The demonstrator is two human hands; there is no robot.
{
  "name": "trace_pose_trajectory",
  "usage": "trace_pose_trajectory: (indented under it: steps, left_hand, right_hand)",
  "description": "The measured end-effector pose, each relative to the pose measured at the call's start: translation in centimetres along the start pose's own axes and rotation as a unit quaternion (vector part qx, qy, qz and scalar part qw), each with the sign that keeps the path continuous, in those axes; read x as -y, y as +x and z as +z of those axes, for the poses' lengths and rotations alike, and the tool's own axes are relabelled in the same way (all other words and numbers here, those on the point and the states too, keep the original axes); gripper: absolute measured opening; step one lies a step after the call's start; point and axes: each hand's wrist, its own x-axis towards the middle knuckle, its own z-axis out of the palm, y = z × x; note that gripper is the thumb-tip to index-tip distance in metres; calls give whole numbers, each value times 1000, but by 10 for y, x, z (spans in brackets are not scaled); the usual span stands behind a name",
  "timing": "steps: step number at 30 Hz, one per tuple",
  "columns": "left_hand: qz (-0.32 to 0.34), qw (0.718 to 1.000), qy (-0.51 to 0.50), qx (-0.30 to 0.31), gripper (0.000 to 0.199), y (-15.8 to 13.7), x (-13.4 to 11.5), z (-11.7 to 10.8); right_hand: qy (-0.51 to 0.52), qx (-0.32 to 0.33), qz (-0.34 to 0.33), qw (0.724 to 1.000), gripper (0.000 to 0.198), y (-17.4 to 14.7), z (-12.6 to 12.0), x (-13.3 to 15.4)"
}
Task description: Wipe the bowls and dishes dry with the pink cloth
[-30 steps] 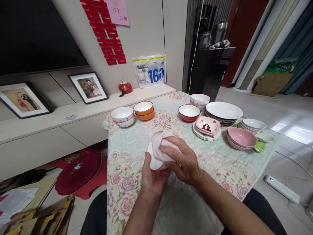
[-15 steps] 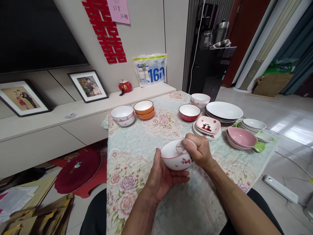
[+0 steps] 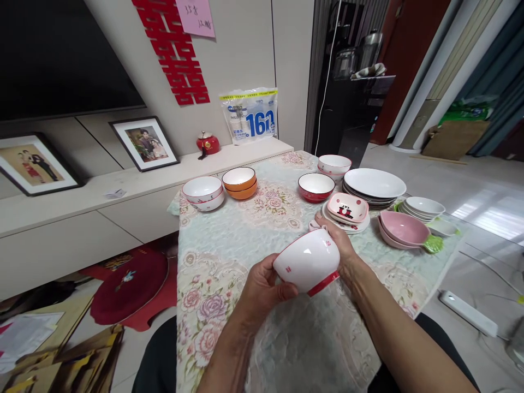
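Note:
A white bowl (image 3: pixel 307 261) with a red foot and small red marks is tilted on its side above the table, its outer wall towards me. My left hand (image 3: pixel 266 284) grips its left edge, thumb along the underside. Behind the bowl's right side is my right hand (image 3: pixel 341 243), pressing a pale cloth (image 3: pixel 317 224) to the rim; most of its fingers are hidden by the bowl. Just beyond that hand lie square cat-patterned dishes (image 3: pixel 347 207) on white plates (image 3: pixel 355 230).
Stacked white bowls (image 3: pixel 203 199) and orange bowls (image 3: pixel 239 185) stand at the far left. A red bowl (image 3: pixel 316 188), another white bowl (image 3: pixel 334 165), large plates (image 3: pixel 374 184), pink dishes (image 3: pixel 404 229) and small white bowls (image 3: pixel 424 206) stand at the right. The floral tablecloth (image 3: pixel 216 322) covers the table.
The bowl has been tipped from nearly upright onto its side, so its underside now shows. My right hand with the cloth moved from inside the bowl to its far right rim.

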Motion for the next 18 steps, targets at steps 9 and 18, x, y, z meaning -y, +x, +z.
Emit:
trace_pose_trajectory:
  steps: [9,18]
  left_hand:
    - [-21,992,52,-115,43,1,10,9]
    - [47,970,66,-228,25,10,7,18]
  right_hand:
    - [-370,37,-316,873,33,-15,8,7]
    - [-541,186,-530,626,25,-58,45,-3]
